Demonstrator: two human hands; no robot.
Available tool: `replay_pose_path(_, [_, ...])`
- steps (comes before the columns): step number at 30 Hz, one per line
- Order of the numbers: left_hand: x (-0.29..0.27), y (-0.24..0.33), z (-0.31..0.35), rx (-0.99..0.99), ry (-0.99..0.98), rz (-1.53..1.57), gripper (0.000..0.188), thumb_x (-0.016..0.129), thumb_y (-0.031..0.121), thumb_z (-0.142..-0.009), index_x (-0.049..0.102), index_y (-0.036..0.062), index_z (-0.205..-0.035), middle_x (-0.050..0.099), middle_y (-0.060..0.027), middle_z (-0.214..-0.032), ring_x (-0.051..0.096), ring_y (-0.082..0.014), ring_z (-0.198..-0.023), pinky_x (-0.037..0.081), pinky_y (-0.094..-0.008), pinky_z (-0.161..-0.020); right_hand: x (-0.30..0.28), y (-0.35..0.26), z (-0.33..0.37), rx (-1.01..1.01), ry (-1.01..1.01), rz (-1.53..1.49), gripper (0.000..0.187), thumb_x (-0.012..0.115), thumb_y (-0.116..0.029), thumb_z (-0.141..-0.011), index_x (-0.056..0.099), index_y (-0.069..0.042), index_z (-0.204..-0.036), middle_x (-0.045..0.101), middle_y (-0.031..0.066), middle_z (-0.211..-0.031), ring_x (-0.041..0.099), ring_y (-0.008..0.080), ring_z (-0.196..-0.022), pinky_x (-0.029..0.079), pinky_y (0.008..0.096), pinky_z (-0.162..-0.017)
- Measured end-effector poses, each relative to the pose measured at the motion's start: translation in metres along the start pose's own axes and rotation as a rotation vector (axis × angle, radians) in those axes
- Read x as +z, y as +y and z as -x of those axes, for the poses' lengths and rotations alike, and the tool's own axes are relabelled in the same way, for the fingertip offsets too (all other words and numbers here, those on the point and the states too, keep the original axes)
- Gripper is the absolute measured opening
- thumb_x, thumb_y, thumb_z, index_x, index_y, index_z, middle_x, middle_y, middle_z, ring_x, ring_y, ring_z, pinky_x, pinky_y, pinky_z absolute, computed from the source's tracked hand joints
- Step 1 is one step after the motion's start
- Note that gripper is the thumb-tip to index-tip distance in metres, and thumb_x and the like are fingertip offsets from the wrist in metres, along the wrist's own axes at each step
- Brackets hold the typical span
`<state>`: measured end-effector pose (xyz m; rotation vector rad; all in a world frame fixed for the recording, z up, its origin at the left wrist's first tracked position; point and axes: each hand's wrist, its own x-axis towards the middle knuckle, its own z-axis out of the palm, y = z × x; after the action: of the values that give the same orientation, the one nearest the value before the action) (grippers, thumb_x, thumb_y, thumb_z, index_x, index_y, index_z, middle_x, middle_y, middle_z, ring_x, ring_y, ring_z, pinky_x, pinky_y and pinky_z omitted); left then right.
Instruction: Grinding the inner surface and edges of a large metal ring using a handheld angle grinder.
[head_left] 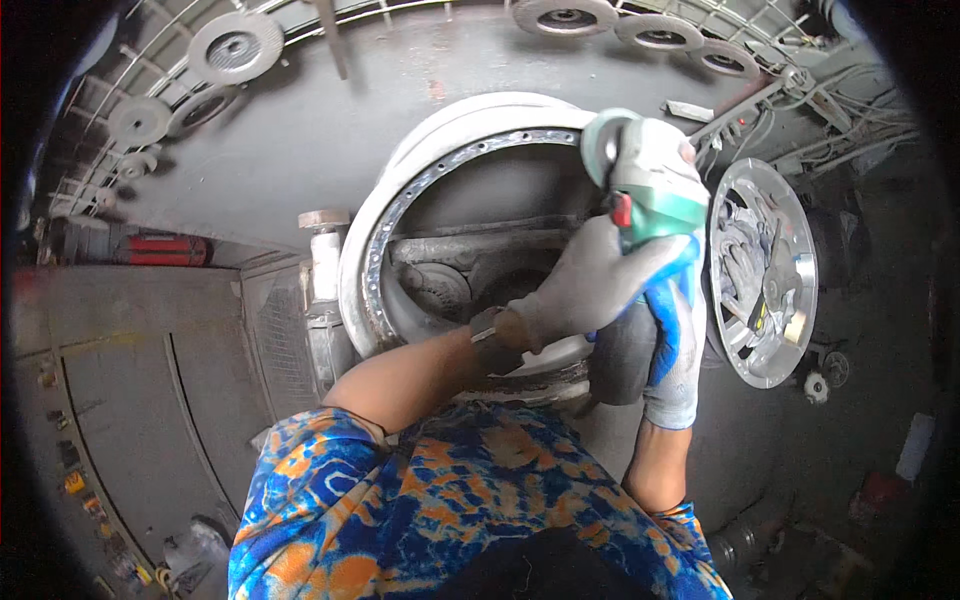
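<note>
Both gloved hands hold an angle grinder (665,200) with a green and pale head and a dark body. My left hand (580,285), in a grey glove with blue on it, closes around the grinder just below its head. Lower down, my right hand (677,335), in a blue and grey glove, wraps the dark body. The grinder's disc (598,150) is at the upper right edge of a large pale wheel rim (362,255), which has a ring of bolt holes; whether they touch I cannot tell. My left forearm passes in front of the rim's lower part.
A silver rim (803,335) at the right holds gloves and tools. Several abrasive discs (236,48) hang on a wire rack along the back. Left of the pale rim stands a metal post (325,262). A red cylindrical object (165,250) lies at the far left.
</note>
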<state>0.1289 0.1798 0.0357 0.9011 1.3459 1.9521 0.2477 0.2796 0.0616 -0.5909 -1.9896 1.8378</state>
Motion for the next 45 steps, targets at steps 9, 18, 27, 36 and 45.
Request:
replay_pose_path(9, [-0.024, 0.029, 0.114, 0.035, 0.793, 0.215, 0.057, 0.051, 0.047, -0.110, 0.058, 0.0004, -0.141, 0.069, -0.0162, -0.124, 0.069, -0.0276, -0.112, 0.056, -0.0424, -0.100, 0.080, -0.075, -0.007, -0.202, -0.854, 0.273, 0.088, 0.067, -0.022, -0.093, 0.025, 0.006, -0.165, 0.061, 0.0356, -0.138, 0.061, 0.0447, -0.133, 0.045, 0.0459, -0.116])
replay_pose_path(18, [-0.039, 0.061, 0.070, 0.018, 0.829, 0.041, 0.056, 0.047, 0.046, -0.112, 0.050, -0.0004, -0.143, 0.066, -0.0217, -0.123, 0.068, -0.0307, -0.110, 0.058, -0.0464, -0.095, 0.064, -0.106, -0.012, 0.084, -0.699, -0.039, 0.075, 0.063, -0.016, -0.097, 0.034, 0.005, -0.163, 0.057, 0.0266, -0.147, 0.058, 0.0350, -0.136, 0.041, 0.0414, -0.120])
replay_pose_path(27, [0.033, 0.050, -0.061, -0.277, 0.030, 0.772, 0.040, 0.067, 0.047, -0.102, 0.068, 0.0065, -0.107, 0.072, -0.0071, -0.089, 0.068, -0.0156, -0.067, 0.054, -0.0317, -0.056, -0.026, -0.104, -0.014, 0.371, -0.055, -0.601, 0.066, 0.058, -0.036, -0.100, 0.047, 0.000, -0.154, 0.070, 0.0294, -0.112, 0.075, 0.0355, -0.079, 0.066, 0.0409, -0.053])
replay_pose_path(36, [0.026, 0.075, -0.075, -0.421, 0.001, 0.686, 0.043, 0.063, 0.053, -0.105, 0.069, 0.0104, -0.109, 0.071, -0.0037, -0.085, 0.062, -0.0102, -0.053, 0.036, -0.0256, -0.033, -0.018, -0.126, -0.034, 0.318, -0.152, -0.723, 0.061, 0.054, -0.032, -0.102, 0.048, 0.014, -0.141, 0.069, 0.0380, -0.101, 0.075, 0.0450, -0.079, 0.068, 0.0485, -0.058])
replay_pose_path(45, [-0.051, 0.093, 0.043, 0.232, 0.323, 0.932, 0.049, 0.053, 0.054, -0.110, 0.059, 0.0111, -0.132, 0.069, -0.0094, -0.113, 0.070, -0.0198, -0.106, 0.057, -0.0374, -0.098, 0.095, -0.148, -0.019, 0.218, -0.432, -0.174, 0.061, 0.061, -0.022, -0.099, 0.054, 0.005, -0.153, 0.064, 0.0265, -0.140, 0.067, 0.0260, -0.120, 0.049, 0.0345, -0.110])
